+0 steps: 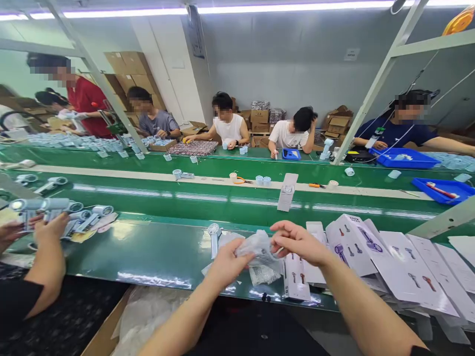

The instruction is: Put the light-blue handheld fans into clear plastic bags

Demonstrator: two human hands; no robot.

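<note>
My left hand (227, 264) grips a crumpled clear plastic bag (256, 247) above the bench; what is inside is blurred by the film. At the bag's right edge is my right hand (297, 242), fingers apart, its lower fingertips close to or touching the plastic. A light-blue handheld fan (213, 241) lies on the bench just left of the bag. Below the bag rests a small clear packet (264, 275). A white printed box (296, 279) stands beneath my right hand.
Flattened white printed boxes (408, 267) pile up on the right. At left, a co-worker's hands (52, 228) hold fans near more fans (91, 217). A green conveyor (159, 198) runs across, carrying a white carton (288, 192). Several people sit beyond. Plastic bags (148, 316) fill a carton below.
</note>
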